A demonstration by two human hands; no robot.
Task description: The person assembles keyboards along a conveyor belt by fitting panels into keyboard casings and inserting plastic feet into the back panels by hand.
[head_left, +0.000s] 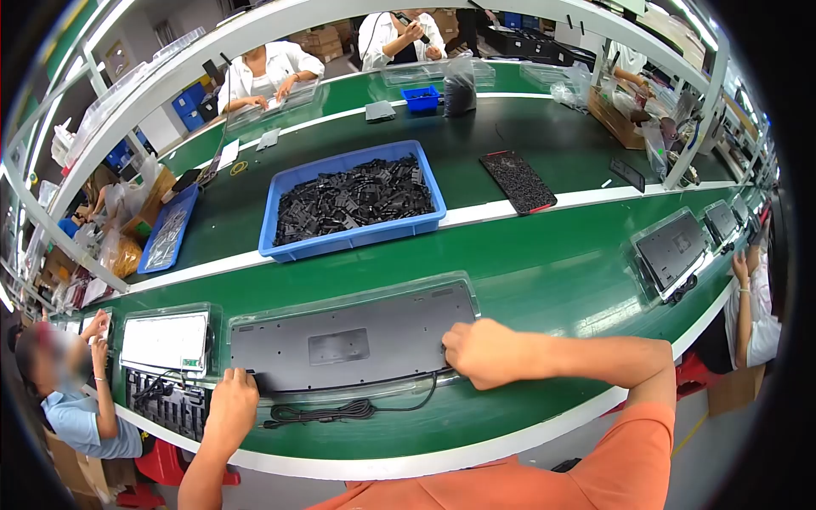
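Observation:
A long black keyboard (pixel 289 353), underside up with a label-like rectangle in its middle, lies in a clear plastic tray (pixel 357 300) on the green bench. At its lower left corner is my left hand (pixel 234 405), fingers curled on the edge. My right hand (pixel 486 353) is closed at the keyboard's right edge; its fingertips are partly hidden. A coiled black cable (pixel 331 412) lies along the near side of the keyboard, between my two hands, and runs up to its edge.
Beyond the keyboard stands a blue bin (pixel 357 239) full of black parts. A black speckled panel (pixel 518 180) lies behind it to the right. White and black keyboard parts (pixel 166 340) are at left, trayed keyboards (pixel 671 249) at right. Co-workers sit on both sides and opposite.

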